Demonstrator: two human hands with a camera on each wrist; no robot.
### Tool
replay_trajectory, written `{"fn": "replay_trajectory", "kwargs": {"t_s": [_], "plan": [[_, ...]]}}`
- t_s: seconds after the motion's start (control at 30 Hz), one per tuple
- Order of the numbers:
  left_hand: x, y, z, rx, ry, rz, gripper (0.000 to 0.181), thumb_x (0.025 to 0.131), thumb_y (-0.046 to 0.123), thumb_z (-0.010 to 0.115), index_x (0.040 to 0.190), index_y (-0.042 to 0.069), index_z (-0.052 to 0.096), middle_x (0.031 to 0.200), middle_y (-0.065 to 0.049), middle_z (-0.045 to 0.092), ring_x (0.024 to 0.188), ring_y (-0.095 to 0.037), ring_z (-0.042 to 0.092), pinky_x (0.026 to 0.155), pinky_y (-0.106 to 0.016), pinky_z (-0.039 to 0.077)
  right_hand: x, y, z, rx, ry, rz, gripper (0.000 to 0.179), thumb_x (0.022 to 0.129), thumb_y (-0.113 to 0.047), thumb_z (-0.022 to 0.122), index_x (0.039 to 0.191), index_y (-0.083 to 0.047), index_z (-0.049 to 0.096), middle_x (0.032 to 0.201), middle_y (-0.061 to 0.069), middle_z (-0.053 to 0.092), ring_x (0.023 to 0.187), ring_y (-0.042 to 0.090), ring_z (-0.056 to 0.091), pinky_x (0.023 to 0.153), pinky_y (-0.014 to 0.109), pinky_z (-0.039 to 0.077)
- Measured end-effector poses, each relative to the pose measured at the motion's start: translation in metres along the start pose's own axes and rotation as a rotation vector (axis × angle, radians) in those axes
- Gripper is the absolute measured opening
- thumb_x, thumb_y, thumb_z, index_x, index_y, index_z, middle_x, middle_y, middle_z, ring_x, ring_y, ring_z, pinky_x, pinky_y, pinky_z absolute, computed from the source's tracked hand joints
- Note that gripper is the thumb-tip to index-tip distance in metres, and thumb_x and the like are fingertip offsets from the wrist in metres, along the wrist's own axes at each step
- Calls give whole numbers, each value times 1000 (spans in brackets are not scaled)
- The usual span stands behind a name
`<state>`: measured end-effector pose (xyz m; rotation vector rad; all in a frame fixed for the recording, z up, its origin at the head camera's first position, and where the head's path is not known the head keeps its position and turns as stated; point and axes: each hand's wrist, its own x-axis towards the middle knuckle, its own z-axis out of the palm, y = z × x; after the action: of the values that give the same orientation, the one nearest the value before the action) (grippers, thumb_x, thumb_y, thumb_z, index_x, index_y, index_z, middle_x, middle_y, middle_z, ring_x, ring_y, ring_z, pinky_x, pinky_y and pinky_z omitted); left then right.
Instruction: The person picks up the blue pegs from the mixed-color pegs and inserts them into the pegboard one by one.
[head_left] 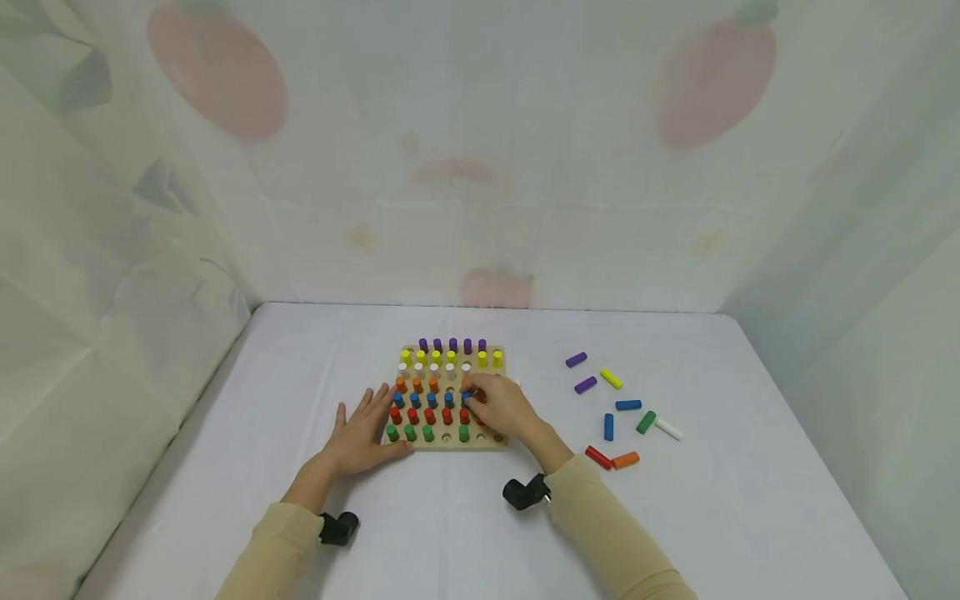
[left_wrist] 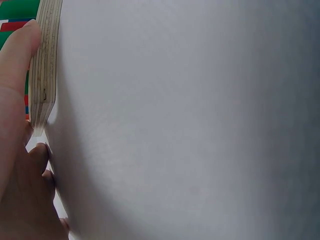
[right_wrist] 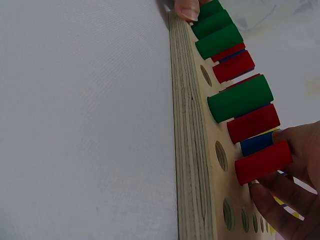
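Observation:
A wooden pegboard [head_left: 457, 446] stands on the table, its coloured pegs upright in rows: purple at the back, then yellow, white, orange, blue, red and green in front. My right hand [head_left: 504, 407] reaches over the board's right part and pinches a blue peg [right_wrist: 256, 143] in the blue row. In the right wrist view a red peg [right_wrist: 263, 162] stands in front of those fingers and partly hides them. My left hand [head_left: 358, 442] rests along the board's left side, fingers spread. Its thumb [left_wrist: 25, 42] touches the front edge, near the green pegs [head_left: 410, 432].
Loose pegs lie right of the board: two purple [head_left: 586, 385], a yellow [head_left: 611, 378], two blue [head_left: 609, 427], a green [head_left: 647, 422], a white [head_left: 669, 428], a red [head_left: 599, 457] and an orange [head_left: 626, 460]. Fabric walls [head_left: 450, 242] surround the white table [head_left: 450, 533].

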<state>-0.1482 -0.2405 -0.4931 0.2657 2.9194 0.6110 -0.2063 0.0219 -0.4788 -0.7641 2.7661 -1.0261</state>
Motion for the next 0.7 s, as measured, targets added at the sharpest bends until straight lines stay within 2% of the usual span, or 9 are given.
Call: {"fn": "replay_trajectory", "kwargs": {"t_s": [0.7], "plan": [[-1, 0, -1, -14, 0, 9, 103, 71, 62, 66, 148, 12, 20, 153, -12, 18, 140, -39, 10, 104, -67, -6, -4, 0, -4, 24, 0, -73, 20, 91, -20, 58, 109, -15, 64, 101, -2, 66, 83, 5, 58, 73, 19, 50]]}}
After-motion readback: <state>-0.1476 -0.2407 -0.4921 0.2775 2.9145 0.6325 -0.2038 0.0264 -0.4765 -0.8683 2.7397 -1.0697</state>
